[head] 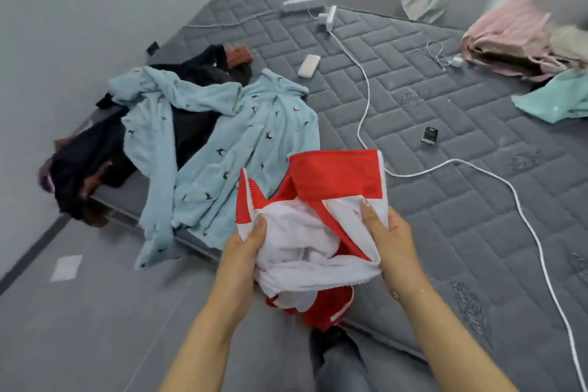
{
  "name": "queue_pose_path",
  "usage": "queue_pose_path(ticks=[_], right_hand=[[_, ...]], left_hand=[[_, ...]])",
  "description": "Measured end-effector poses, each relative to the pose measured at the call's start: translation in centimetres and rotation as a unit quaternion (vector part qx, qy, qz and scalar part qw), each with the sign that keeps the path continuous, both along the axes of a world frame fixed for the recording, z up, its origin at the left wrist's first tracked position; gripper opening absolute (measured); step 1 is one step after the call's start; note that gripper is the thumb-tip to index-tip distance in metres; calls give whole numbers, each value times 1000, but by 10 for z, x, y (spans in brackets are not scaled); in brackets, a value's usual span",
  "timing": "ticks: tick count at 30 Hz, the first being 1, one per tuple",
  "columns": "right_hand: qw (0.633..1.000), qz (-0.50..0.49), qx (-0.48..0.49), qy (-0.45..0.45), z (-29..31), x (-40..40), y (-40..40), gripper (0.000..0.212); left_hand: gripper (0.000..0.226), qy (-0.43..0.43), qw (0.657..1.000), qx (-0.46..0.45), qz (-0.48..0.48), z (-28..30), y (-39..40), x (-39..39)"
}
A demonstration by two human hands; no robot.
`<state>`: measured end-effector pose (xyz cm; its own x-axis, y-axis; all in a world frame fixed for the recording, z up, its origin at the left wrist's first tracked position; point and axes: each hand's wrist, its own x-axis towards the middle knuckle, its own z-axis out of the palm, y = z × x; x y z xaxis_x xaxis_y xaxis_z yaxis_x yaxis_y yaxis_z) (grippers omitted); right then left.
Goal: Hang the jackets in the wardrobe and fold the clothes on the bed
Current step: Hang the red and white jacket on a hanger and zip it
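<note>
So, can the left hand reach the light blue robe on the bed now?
Probably not yet: the left hand grips the red and white jacket, as does the right hand. The robe lies uncovered beside it.

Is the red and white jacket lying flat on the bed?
No, both hands, left and right, hold the jacket bunched above the bed.

Red-and-white jacket (pixel 318 216): held bunched above bed edge, white lining turned out, zip teeth visible along edges, lower part hanging crumpled. Light-blue fleece garment (pixel 222 149) w/ small dark print: spread flat on grey mattress (pixel 445 137), one sleeve draped over mattress edge. Dark clothes (pixel 92 165): heaped under and beside it at mattress corner. Pink pile (pixel 509 38) and mint item (pixel 553 99): far right side.
</note>
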<state>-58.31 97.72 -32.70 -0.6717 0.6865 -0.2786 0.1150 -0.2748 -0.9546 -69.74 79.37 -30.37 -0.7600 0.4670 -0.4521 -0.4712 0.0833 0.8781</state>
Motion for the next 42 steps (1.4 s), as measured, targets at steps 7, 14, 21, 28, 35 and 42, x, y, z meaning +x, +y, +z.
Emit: queue_pose_path(ticks=[7,14,21,28,35,42], right_hand=[[974,212,60,60,116,-54,-74,19],[913,388,87,96,151,-121,-148,59],[817,555,80,136,157,-160,-220,53],[715,687,34,123,152,-140,-326,37],[641,760,57,94,148,-78,-431,42],[592,795,101,91,154,0,-554,39]], left_hand=[[44,50,980,47,188,95,-137,29],[35,106,885,-15,453,130,-236,75],[65,81,725,-139,670,121,-301,166],[52,86,568,-152,804,132,-317,292],[24,49,432,-169,885,140,-362,385],[40,-11,382,-230,895,133,-445,464]])
